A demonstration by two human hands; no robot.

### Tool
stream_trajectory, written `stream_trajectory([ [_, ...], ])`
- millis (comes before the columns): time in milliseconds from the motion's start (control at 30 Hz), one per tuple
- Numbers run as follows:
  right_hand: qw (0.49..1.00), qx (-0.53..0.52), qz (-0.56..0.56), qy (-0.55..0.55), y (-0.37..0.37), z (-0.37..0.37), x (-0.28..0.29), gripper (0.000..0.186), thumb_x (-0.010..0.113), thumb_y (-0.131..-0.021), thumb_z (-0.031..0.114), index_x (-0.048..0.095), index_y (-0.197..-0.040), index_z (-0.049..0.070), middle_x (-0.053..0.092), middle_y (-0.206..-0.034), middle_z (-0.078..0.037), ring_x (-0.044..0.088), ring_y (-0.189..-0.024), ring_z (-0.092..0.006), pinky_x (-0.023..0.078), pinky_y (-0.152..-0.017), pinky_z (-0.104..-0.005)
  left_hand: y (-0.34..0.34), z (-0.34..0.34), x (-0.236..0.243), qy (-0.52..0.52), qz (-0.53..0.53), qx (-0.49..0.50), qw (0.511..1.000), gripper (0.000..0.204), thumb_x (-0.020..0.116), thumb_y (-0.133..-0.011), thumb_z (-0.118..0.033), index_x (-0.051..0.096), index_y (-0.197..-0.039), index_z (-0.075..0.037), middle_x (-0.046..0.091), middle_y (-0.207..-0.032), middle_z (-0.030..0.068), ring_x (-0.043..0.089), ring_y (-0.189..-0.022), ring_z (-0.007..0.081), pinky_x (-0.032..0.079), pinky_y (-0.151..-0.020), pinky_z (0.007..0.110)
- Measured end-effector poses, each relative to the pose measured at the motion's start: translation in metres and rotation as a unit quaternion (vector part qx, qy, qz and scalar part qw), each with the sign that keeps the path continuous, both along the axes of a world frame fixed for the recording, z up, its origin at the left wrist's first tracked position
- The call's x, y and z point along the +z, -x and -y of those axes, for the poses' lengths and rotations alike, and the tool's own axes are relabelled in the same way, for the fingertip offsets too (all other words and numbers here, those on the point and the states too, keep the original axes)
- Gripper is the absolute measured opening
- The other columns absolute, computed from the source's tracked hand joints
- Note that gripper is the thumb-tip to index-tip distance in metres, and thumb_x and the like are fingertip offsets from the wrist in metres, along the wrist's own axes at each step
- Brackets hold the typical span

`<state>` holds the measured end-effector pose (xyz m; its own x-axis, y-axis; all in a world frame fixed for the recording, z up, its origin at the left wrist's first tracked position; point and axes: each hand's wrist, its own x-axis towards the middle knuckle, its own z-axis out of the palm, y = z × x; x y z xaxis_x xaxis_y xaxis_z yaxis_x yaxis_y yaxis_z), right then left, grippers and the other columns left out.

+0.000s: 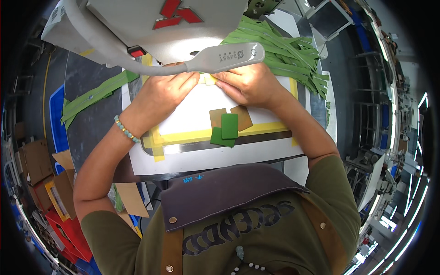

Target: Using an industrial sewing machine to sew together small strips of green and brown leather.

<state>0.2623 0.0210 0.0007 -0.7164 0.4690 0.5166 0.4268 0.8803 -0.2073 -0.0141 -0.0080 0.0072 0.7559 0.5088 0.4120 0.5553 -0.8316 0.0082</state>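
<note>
My left hand (167, 91) and my right hand (251, 85) are close together on the white work surface (197, 112), under the head of a pale sewing machine (137, 27). The lamp (229, 57) on its bent arm covers some of my fingertips. My right thumb and fingers are pinched at the edge of a small yellow piece (210, 79). The left fingers are curled and pressed together beside it; what they hold is hidden. Nearer to me lie two green cards (229, 126), partly over two tan cards (244, 117).
Green zipper strips (279, 55) are heaped behind my right hand. More green zipper (98, 94) lies at the left over the dark table (87, 123). Yellow tape (192, 136) borders the white surface. Cardboard boxes (39, 160) and a blue bin (57, 117) stand at the left.
</note>
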Motion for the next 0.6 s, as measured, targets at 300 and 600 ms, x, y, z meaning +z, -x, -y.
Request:
stream_trajectory([
  [300,0.999,0.01,0.04,0.012,-0.001,0.002,0.014,0.023,0.077,-0.086,0.014,0.081,-0.106,0.005,0.076,-0.103,-0.006,0.072,-0.091,-0.0274,0.059,-0.08,-0.0408,0.003,0.001,0.003,-0.005,0.0,-0.006,1.0,0.037,0.066,-0.085,-0.004,0.071,-0.121,0.001,0.075,-0.111,0.0114,0.074,-0.098,0.0243,0.06,-0.087,0.036],
  [600,0.998,0.021,0.062,0.021,0.001,0.004,0.027,0.025,0.076,-0.085,0.015,0.08,-0.107,0.004,0.076,-0.104,-0.008,0.072,-0.094,-0.0292,0.06,-0.082,-0.0417,0.005,0.002,-0.003,-0.01,0.003,-0.007,1.0,0.033,0.066,-0.086,-0.005,0.071,-0.118,0.001,0.075,-0.114,0.0094,0.072,-0.104,0.0229,0.059,-0.091,0.037],
])
